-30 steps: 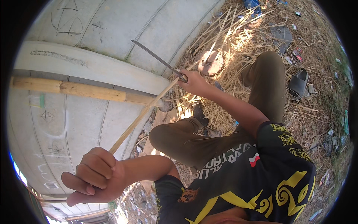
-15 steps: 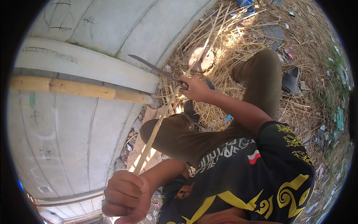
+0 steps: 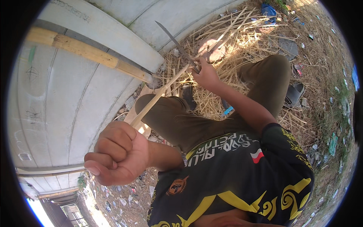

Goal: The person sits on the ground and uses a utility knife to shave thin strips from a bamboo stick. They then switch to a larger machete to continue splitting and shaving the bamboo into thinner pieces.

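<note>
My left hand (image 3: 118,153) is a closed fist at the lower left, wrapped round the near end of a long pale bamboo strip (image 3: 162,92). From there the strip runs up and away, passing over my bent knee to my other hand. My right hand (image 3: 207,76) grips a knife (image 3: 174,42) by its handle, which the fingers mostly hide. The long dark blade points up and left, crossing the strip close to my fingers. Beyond the blade, the strip's far part lies over a round wood block (image 3: 211,50).
Left of me rises a grey panel wall (image 3: 72,98) with a bamboo pole (image 3: 85,49) along it. Loose bamboo strips and shavings (image 3: 223,68) cover the ground ahead. A dark sandal (image 3: 295,94) lies on the right, near scattered litter. Something blue (image 3: 269,13) sits farther off.
My left fist has moved up and left and looks larger. My right hand and the knife stay near the wood block. The whole view has shifted a little.
</note>
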The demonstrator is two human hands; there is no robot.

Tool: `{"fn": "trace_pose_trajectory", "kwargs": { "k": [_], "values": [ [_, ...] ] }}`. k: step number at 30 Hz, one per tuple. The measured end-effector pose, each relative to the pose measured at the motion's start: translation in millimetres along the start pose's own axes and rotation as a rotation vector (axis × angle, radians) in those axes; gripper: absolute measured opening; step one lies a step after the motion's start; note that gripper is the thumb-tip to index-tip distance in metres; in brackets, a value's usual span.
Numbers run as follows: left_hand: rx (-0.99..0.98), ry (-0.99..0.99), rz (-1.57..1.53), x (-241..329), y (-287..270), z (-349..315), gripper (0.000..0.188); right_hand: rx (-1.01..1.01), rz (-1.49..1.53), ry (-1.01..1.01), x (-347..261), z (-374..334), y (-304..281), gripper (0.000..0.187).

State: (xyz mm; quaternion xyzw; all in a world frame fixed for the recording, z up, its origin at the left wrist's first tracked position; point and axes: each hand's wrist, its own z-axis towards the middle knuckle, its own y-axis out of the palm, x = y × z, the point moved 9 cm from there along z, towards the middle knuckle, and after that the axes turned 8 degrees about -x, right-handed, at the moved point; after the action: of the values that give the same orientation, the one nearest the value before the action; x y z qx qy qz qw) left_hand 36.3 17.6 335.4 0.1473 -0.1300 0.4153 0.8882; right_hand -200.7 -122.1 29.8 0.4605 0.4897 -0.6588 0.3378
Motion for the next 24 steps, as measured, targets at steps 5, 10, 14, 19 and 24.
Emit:
{"fn": "trace_pose_trajectory", "kwargs": {
  "k": [5,10,14,19,24],
  "values": [
    [0.122,-0.115,0.147,-30,-5,53,0.053,0.039,0.112,-0.141,-52,-30,-26,0.036],
    [0.097,-0.099,0.141,-62,38,101,0.052,-0.317,0.56,-0.091,-78,-77,-6,0.041],
    [0.159,-0.049,0.165,-60,46,106,0.05,-0.312,0.652,0.143,-64,-93,-33,0.037],
    [0.18,-0.03,0.211,-62,29,104,0.057,0.237,0.744,-0.373,-143,-98,-182,0.032],
    [0.285,0.004,0.33,-51,34,99,0.056,0.5,1.237,-0.908,-162,-117,-223,0.031]
  ]
}}
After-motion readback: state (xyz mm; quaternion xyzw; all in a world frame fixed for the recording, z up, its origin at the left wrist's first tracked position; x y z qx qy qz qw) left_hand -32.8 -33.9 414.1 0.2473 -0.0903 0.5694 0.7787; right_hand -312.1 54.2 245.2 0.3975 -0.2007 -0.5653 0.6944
